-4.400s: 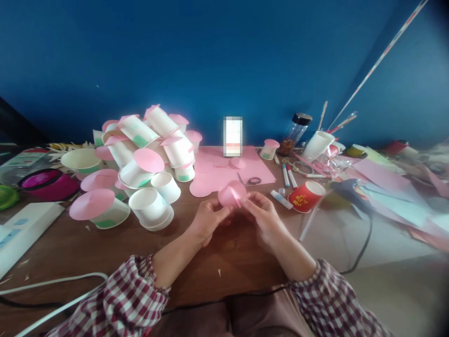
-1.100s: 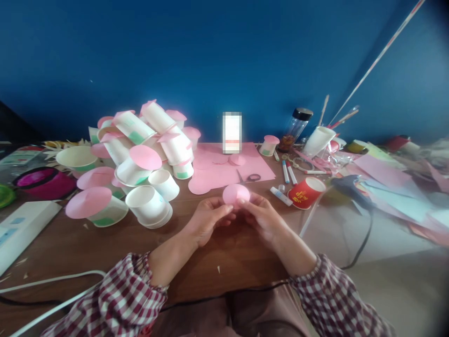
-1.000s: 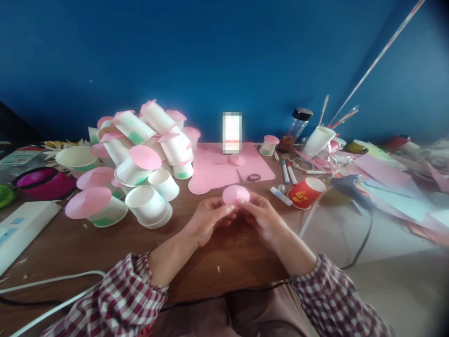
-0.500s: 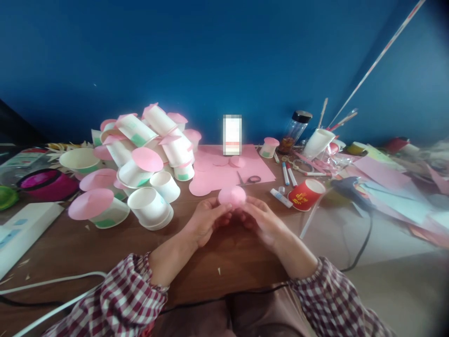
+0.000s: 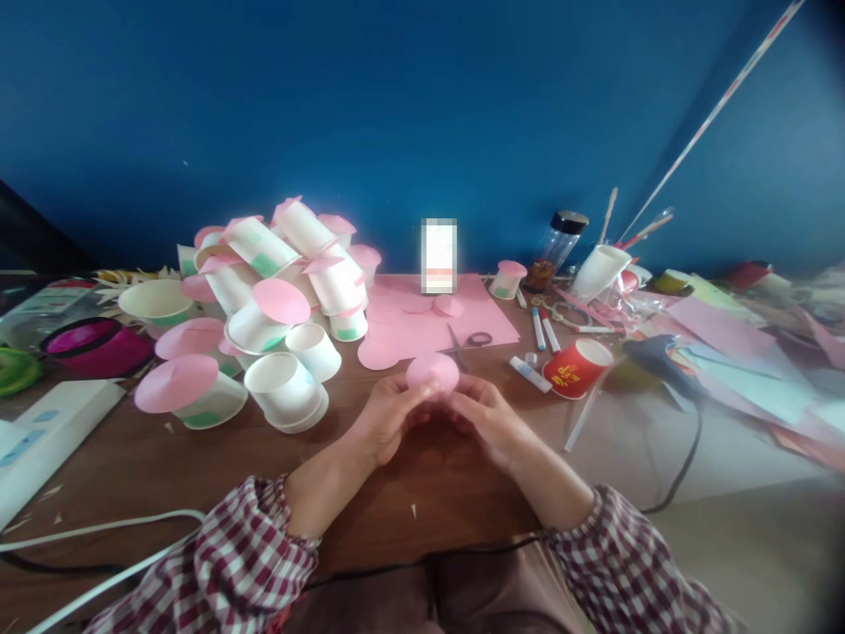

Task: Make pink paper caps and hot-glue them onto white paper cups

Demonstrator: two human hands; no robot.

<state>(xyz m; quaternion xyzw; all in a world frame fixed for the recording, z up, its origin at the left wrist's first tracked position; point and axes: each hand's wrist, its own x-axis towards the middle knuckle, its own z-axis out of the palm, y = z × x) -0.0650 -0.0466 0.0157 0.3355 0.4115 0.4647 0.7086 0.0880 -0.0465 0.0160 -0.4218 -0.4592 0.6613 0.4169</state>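
Observation:
A round pink paper disc (image 5: 432,372) is held up over the front of the table between both hands. My left hand (image 5: 391,414) pinches its left edge, thumb on the near face. On the other side my right hand (image 5: 487,416) grips the lower right edge, fingers curled behind. Beyond the disc lie black scissors (image 5: 479,339) on a pink paper sheet (image 5: 422,330). To the left are stacked white paper cups (image 5: 283,387), many topped with pink discs (image 5: 177,384).
At right are a red paper cup (image 5: 576,370), a glue stick (image 5: 530,374), markers (image 5: 549,330), a glue gun (image 5: 650,352) and paper scraps (image 5: 759,352). A lidded glass jar (image 5: 558,251) stands behind. A power strip (image 5: 56,431) sits at left.
The pink disc has shifted slightly left and turned a little in my fingers. My right fingers have slid slightly along its edge. The view has moved a touch.

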